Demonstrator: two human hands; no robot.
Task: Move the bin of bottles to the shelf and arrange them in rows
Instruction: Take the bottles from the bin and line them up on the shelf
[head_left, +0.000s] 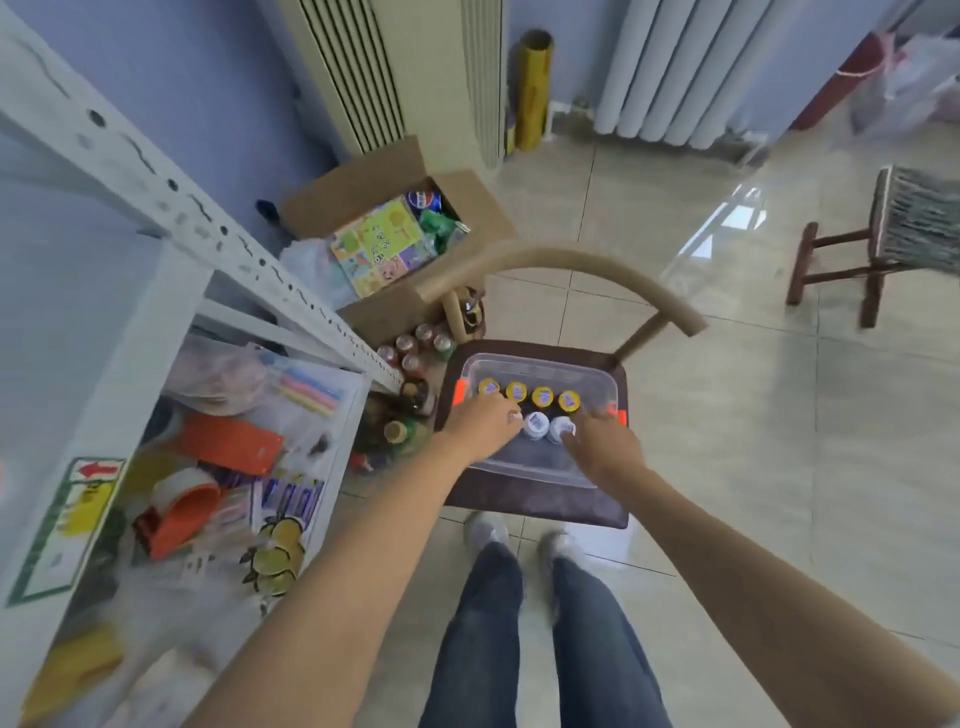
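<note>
Below, both hands reach into the clear bin (540, 364) of bottles (543, 397) on the chair (540, 499), left hand (480, 423) and right hand (602, 447) loosely spread, gripping nothing clearly.

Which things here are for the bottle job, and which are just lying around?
For the job:
bin
yellow-capped bottles
white-capped bottles
shelf
left hand
right hand

Just lying around:
cardboard box
stool
tape dispenser
cans on the floor
</note>
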